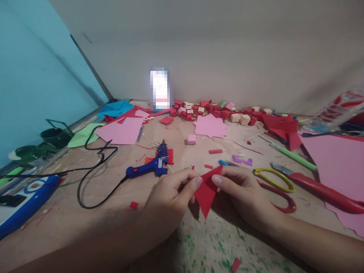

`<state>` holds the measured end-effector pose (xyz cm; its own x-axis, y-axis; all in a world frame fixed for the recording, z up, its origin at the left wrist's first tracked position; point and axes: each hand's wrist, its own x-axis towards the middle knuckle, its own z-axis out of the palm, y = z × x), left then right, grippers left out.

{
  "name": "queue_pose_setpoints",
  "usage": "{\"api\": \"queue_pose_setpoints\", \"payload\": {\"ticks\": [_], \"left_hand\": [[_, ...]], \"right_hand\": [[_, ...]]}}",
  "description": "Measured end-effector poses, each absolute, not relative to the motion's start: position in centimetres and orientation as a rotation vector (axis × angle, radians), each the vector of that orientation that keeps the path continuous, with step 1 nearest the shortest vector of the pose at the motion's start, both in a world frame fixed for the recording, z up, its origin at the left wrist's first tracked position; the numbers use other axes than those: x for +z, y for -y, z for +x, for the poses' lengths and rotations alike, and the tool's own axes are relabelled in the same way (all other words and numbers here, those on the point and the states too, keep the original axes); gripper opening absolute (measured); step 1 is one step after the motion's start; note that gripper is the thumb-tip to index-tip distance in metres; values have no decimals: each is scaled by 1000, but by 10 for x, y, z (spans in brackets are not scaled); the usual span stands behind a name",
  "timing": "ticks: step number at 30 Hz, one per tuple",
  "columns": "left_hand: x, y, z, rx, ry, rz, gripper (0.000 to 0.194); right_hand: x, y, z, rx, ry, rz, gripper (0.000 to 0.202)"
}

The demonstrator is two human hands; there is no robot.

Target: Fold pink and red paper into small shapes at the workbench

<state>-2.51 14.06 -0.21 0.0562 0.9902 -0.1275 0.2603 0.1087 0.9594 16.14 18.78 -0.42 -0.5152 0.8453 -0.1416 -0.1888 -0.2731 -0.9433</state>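
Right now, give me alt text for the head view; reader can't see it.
A person's left-hand grip and right-hand grip hold a pointed piece of red paper over a cluttered worktable. A blue glue gun lies to the left; behind, a bright upright screen, its content blurred, stands beside small paper blocks.

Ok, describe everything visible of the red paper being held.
The red paper is thin-looking and matte, apparently folded, tapering to one point at the bottom and another at upper right. The left hand and right hand pinch its upper part over the table, both thumbs on the near face.
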Motion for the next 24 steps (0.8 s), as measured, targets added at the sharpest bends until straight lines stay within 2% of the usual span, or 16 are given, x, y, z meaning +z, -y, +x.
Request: {"api": "queue_pose_setpoints", "payload": {"ticks": [12, 20, 24], "left_hand": [[4, -142, -22, 866, -1273, 1277, 27], [9, -142, -23, 786, -1335, 1427, 34], [10, -142, -23, 736, -1339, 1489, 34]], "right_hand": [[-4, -189, 163, 1766, 1378, -1054, 40], [1, -190, 160, 1727, 1307, -938, 28], [4, -192, 158, 1714, 1231, -925, 29]]}}
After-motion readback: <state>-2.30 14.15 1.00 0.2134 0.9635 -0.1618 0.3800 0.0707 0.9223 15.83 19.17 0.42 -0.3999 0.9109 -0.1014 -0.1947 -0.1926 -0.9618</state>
